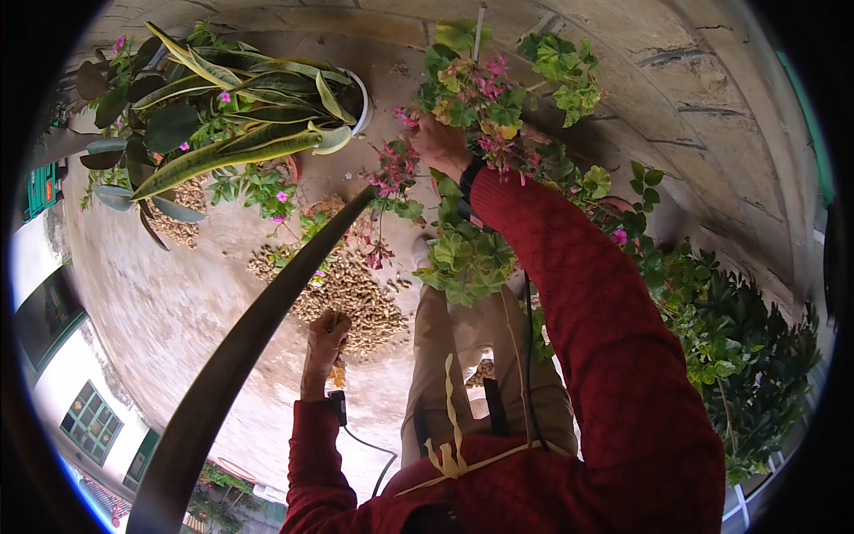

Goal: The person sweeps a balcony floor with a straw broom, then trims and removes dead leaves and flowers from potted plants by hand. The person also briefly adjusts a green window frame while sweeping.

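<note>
My right hand (437, 141) reaches in among the pink flowers and green leaves of a potted geranium (467, 257); its fingertips are partly hidden by the blooms, so what they grip cannot be told. Lower on the left, my left hand (328, 332) is closed around something small, with yellowed, dry leaf bits (339, 375) hanging just below it. Beyond that hand, a spread of unshelled peanuts (367, 307) lies on the concrete ground. Drooping geranium blooms (395, 167) stand to the left of my right hand.
A variegated snake plant (267, 113) in a white pot (363, 107) stands at upper left. A dark curved bar (267, 320) crosses the view on the left. A stone wall (694, 113) runs along the top and right, with leafy shrubs (747, 360) below. More peanuts (179, 217) lie at left.
</note>
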`<action>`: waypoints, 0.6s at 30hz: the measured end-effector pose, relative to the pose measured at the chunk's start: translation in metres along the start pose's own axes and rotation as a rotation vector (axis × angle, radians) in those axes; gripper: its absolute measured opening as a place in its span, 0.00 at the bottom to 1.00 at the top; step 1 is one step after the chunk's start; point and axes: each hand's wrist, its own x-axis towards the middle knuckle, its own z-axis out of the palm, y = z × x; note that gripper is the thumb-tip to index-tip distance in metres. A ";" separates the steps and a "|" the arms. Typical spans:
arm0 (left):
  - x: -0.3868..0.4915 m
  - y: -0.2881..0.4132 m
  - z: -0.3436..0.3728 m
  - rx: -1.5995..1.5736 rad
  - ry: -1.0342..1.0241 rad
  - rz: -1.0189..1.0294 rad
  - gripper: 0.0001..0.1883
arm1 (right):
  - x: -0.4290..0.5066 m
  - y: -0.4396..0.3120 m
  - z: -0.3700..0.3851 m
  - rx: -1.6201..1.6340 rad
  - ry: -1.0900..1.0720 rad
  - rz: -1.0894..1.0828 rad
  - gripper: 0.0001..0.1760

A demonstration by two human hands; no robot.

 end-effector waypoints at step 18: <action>0.019 0.301 0.226 -0.808 -0.062 0.204 0.11 | -0.133 0.023 -0.106 1.034 0.086 0.076 0.16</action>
